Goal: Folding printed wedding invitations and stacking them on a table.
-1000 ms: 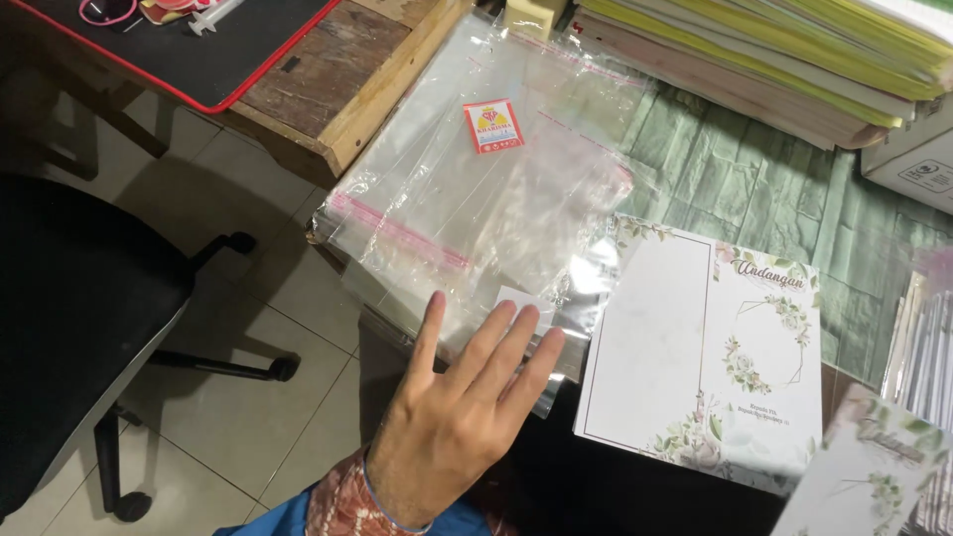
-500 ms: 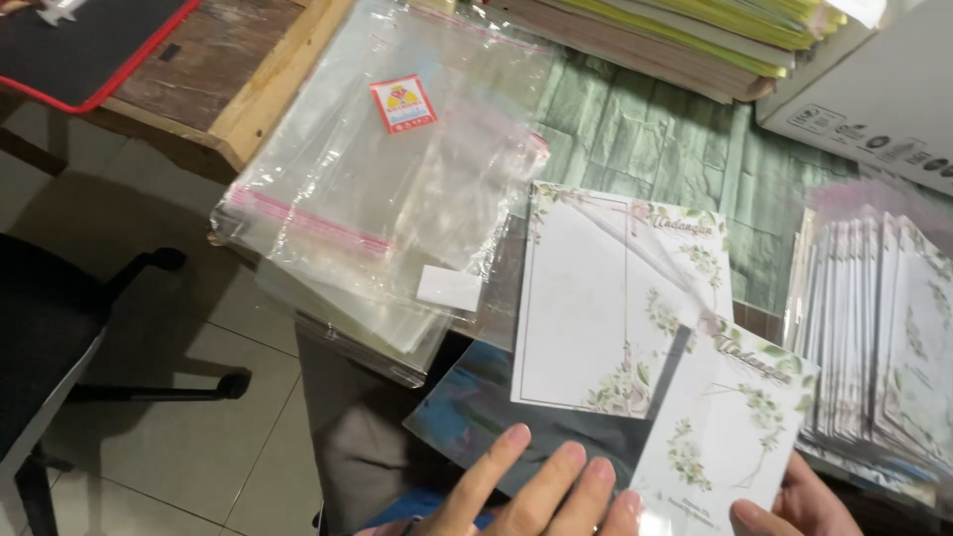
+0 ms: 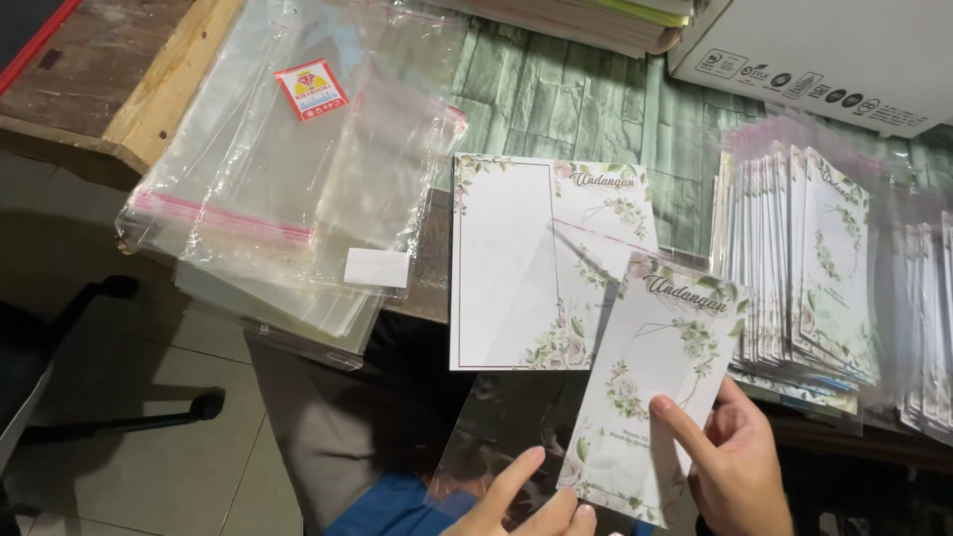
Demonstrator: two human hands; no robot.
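Her right hand (image 3: 730,467) grips a flowery card (image 3: 655,387); her left hand (image 3: 526,501) pinches a clear sleeve (image 3: 496,437). The card could bend if it snags the sleeve's mouth.

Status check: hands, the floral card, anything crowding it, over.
Right hand grips folded floral card. Left hand touches clear sleeve. Open card lies just behind; bagged stack to the right.

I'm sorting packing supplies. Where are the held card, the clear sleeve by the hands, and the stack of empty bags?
Held card (image 3: 650,397): head view, middle of its floral face.
Clear sleeve (image 3: 496,437): head view, its glossy middle.
Empty bags (image 3: 268,189): head view, middle of the top bag.
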